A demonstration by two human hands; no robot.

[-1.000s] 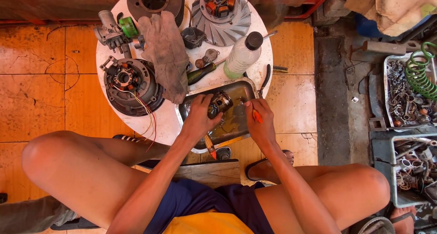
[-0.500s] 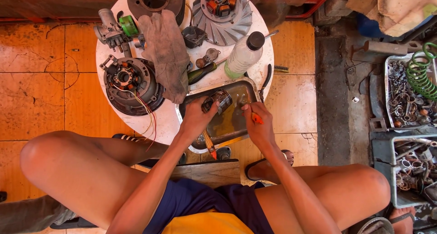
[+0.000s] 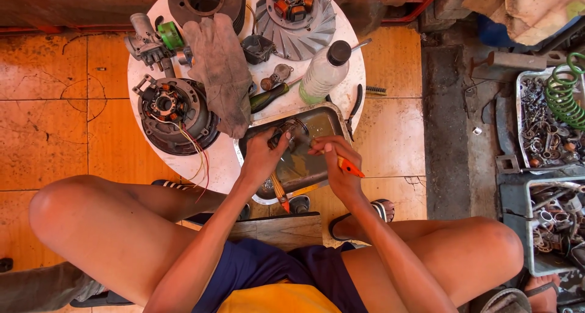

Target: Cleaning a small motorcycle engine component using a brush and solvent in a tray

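I sit over a round white table [image 3: 222,161]. A dented metal tray [image 3: 329,121] with dirty liquid lies at its near edge. My left hand [image 3: 262,158] grips a small dark metal engine part [image 3: 286,133] over the tray. My right hand [image 3: 335,161] holds an orange-handled tool [image 3: 350,167] and reaches its working end to that part. A second orange-handled brush [image 3: 279,191] lies on the tray's near rim, below my left hand.
The table carries a stator assembly with wires [image 3: 173,112], a grey glove [image 3: 219,69], a carburettor [image 3: 146,45], a finned fan wheel [image 3: 298,11], a plastic bottle [image 3: 323,72], a screwdriver [image 3: 271,97] and pliers [image 3: 354,109]. Bins of metal parts [image 3: 545,124] stand at the right.
Both hands stayed over the tray; the part in my left hand has turned slightly and my right hand shifted a little towards it with the tool.
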